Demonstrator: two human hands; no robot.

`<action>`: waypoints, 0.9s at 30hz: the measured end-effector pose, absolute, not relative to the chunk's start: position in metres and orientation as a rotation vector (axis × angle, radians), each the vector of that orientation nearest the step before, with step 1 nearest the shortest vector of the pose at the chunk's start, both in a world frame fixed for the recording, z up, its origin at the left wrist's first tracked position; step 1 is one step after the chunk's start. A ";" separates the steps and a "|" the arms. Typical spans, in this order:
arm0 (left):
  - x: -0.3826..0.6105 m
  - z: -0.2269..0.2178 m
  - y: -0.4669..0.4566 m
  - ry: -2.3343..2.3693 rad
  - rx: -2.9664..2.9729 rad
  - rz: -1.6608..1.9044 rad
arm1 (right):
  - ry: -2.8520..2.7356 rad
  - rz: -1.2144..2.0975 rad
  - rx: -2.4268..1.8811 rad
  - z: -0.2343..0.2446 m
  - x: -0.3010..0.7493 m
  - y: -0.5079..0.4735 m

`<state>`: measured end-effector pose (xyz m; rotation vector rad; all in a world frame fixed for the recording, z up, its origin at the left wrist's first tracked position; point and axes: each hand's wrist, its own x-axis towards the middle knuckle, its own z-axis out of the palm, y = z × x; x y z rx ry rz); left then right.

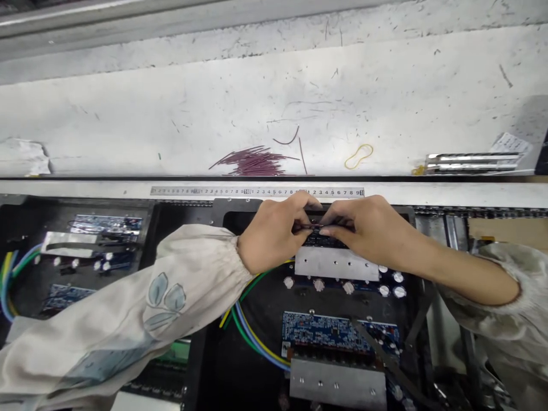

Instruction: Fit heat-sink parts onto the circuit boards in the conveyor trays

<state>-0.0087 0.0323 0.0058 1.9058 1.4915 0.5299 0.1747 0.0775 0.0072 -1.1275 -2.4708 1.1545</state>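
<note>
My left hand (274, 231) and my right hand (363, 228) meet over the far end of a black tray (222, 342) holding a circuit assembly. Both hands are closed, their fingertips pinching a thin dark maroon strip (314, 227) between them. Just below the hands lies a grey metal plate (336, 264) with small holes, then a row of silver capacitor tops (387, 283). Nearer to me are a blue circuit board (336, 331) and a second metal plate (336, 385). Coloured wires (248, 334) curve along the board's left side.
A second tray with blue boards (105, 225) and wires sits at the left. A steel ruler (257, 192) runs along the bench rail. On the white bench behind lie a bundle of maroon strips (252, 161), a yellow rubber band (358, 156) and metal bars (471, 162).
</note>
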 end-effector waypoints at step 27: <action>-0.020 0.012 0.061 0.971 2.267 -0.074 | -2.286 1.505 -1.086 0.009 0.178 0.077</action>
